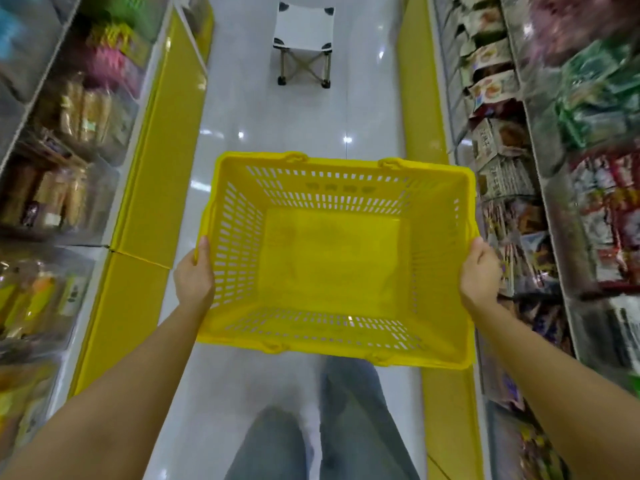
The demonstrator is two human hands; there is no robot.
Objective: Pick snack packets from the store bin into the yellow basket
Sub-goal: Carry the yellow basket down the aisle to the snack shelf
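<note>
I hold an empty yellow basket [239, 188] with slotted walls in front of me over the aisle floor. My left hand [194, 275] grips its left rim, thumb on top. My right hand [479, 271] grips its right rim the same way. Nothing lies inside the basket. Snack packets [606, 216] fill clear bins along the right shelf, and more packets [69, 181] fill bins on the left shelf.
A white folding stool [304, 39] stands in the aisle ahead. Yellow shelf bases [156, 150] line both sides of the glossy white floor [294, 126]. My legs in jeans [353, 417] are below the basket.
</note>
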